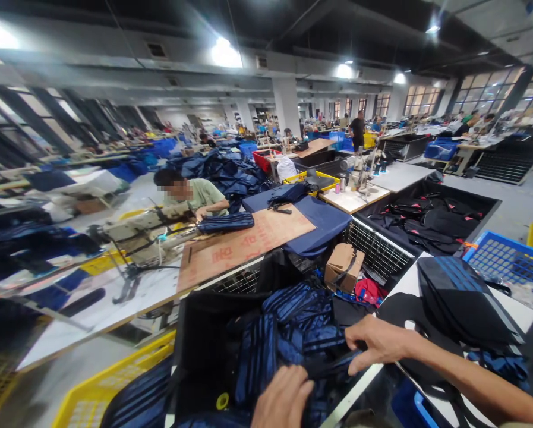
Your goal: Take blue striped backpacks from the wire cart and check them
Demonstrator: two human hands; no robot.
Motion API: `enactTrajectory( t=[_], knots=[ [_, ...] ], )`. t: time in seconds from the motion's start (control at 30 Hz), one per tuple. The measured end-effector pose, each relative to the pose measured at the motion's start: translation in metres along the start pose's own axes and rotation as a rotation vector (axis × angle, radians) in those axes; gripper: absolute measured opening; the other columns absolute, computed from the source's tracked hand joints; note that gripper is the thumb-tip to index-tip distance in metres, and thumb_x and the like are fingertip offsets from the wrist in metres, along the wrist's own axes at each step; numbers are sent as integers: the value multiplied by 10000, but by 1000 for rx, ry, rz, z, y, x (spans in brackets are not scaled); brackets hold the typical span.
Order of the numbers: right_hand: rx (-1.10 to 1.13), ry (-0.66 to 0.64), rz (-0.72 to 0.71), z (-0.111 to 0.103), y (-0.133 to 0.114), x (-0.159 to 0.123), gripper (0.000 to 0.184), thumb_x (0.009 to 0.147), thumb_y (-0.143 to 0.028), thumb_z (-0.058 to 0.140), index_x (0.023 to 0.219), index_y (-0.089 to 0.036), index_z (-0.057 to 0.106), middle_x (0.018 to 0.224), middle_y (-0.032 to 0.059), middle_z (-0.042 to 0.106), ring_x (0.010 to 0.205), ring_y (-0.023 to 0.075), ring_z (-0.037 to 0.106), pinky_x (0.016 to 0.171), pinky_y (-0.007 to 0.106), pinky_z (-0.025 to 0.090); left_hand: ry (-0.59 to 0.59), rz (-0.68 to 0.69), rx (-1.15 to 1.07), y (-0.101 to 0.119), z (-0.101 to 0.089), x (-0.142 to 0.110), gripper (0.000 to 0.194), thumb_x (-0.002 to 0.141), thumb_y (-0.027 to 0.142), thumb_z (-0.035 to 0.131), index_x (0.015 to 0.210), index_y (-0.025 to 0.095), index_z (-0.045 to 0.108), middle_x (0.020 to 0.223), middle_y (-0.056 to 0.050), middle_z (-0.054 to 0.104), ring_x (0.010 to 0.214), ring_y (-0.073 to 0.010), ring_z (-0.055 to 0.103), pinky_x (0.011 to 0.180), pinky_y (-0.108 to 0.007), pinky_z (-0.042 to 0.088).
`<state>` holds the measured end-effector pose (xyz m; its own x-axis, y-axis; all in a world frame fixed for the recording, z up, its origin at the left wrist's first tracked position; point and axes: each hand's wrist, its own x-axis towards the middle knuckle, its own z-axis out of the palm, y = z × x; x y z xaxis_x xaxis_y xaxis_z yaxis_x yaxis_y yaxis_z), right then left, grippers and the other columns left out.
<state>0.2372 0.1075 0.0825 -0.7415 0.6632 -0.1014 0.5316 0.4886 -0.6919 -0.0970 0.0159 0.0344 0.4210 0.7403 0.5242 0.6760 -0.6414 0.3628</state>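
Observation:
Below me, a black-lined bin (204, 333) holds a pile of dark blue fabric pieces with black stripes (257, 351). My right hand (377, 342) reaches in from the right, thumb and fingers closed on the edge of a dark blue fabric piece (333, 364). That piece spans the gap between my hands. My left hand (284, 395) is at the bottom, over the pile, with its fingers curled and pressed together beside the same piece. Its fingertips are partly hidden, and it seems to grip the near end. A yellow roll (222, 401) lies in the bin, left of my left hand.
Across the bin, a co-worker (195, 193) handles a blue striped piece (226, 222) at a sewing machine (145, 232). A cardboard box (344, 267) sits beyond my hands. Stacked dark panels (457, 297) and a blue crate (511, 261) stand right; a yellow crate (110, 380) stands left.

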Motion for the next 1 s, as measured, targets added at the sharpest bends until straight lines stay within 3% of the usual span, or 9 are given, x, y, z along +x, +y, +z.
enactTrajectory(
  t=[0.07,0.17,0.33,0.43,0.53,0.63,0.73,0.87,1.0],
  knots=[
    [161,-27,86,14,-10,-2,499,958,-638,809,863,-229,541,724,-86,487,670,111,427,622,263,284,121,140,181,-18,-11,5,268,1116,147,532,1252,244,742,1014,-46,842,934,-197,808,875,-272,654],
    [288,-5,118,28,-25,0,396,949,-449,807,884,-240,477,755,-93,470,701,107,414,623,254,284,220,205,440,-41,-27,14,355,1074,0,472,1303,164,690,886,-28,770,784,-164,736,719,-254,586],
    [238,-18,13,24,-36,-1,460,827,-466,908,927,-239,521,861,-70,508,774,126,424,664,258,306,353,306,742,-79,-49,6,264,1068,-14,524,1235,111,687,813,-30,731,759,-165,738,720,-275,544],
    [161,40,-21,14,-34,-3,394,918,-492,853,948,-233,558,876,-57,552,784,132,474,692,263,332,332,377,803,-96,-51,-6,246,1059,-14,566,1240,92,696,883,-63,770,779,-174,771,749,-296,564],
    [-117,232,-39,7,-19,4,213,1080,-389,684,987,-234,571,919,-32,617,796,140,531,710,278,341,292,382,786,-91,-42,-13,264,1060,-24,554,1250,84,703,917,-72,788,766,-166,778,755,-297,582],
    [-555,465,-65,5,11,16,106,1088,-216,631,998,-230,576,974,14,668,833,167,579,638,305,266,329,315,724,-68,-26,-11,251,1083,-3,540,1257,88,697,935,-86,814,780,-175,798,765,-292,608],
    [-870,621,-154,4,41,24,135,1115,-194,590,984,-225,589,906,29,660,804,183,584,582,333,206,364,200,632,-50,-11,-10,199,1137,127,560,1287,91,685,988,-110,844,835,-188,832,779,-283,643],
    [-944,714,-235,-1,52,23,240,1194,-258,468,991,-222,591,843,12,627,744,162,573,570,316,269,241,115,531,-52,2,-25,281,1153,203,564,1410,180,675,1191,-70,864,986,-167,856,859,-223,681],
    [-932,720,-267,-4,43,18,285,1214,-256,395,1013,-215,594,846,12,635,721,157,579,558,305,325,148,55,528,-63,21,-46,419,1121,170,548,1513,290,636,1270,-31,854,1079,-219,854,812,-273,709]
  ],
)
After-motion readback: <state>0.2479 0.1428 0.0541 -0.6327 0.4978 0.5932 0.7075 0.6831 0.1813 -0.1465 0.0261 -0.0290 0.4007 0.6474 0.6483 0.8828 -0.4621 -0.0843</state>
